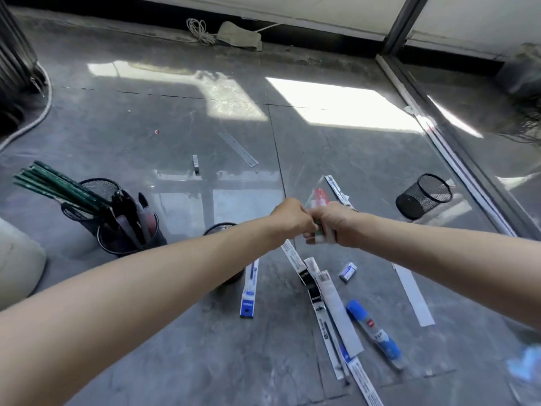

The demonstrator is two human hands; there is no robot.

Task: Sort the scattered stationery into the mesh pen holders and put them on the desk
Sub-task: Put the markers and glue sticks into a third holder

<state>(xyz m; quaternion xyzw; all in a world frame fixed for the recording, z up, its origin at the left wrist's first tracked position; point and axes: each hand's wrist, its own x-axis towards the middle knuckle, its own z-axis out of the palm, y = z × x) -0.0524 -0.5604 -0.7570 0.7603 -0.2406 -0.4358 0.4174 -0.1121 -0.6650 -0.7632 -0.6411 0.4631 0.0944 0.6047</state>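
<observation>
My left hand (pixel 289 219) and my right hand (pixel 330 225) meet above the grey floor, both gripping a clear plastic packet (pixel 317 194) with a red item inside. Two black mesh holders stand at the left: one (pixel 101 187) with green pencils (pixel 58 186), one (pixel 128 232) with pens. A third mesh holder (pixel 218 230) is partly hidden under my left forearm. Another mesh holder (pixel 424 196) lies tipped on its side at the right. Packaged pen refills (pixel 322 300), a blue refill pack (pixel 248 294), an eraser (pixel 348 272) and a blue glue stick (pixel 374 329) lie below my hands.
A metal ruler (pixel 238 148) and a small white item (pixel 195 164) lie farther out on the floor. A flat white strip (pixel 414 294) lies at the right. A glass partition rail (pixel 456 159) runs along the right. Cables (pixel 199 30) lie by the far wall.
</observation>
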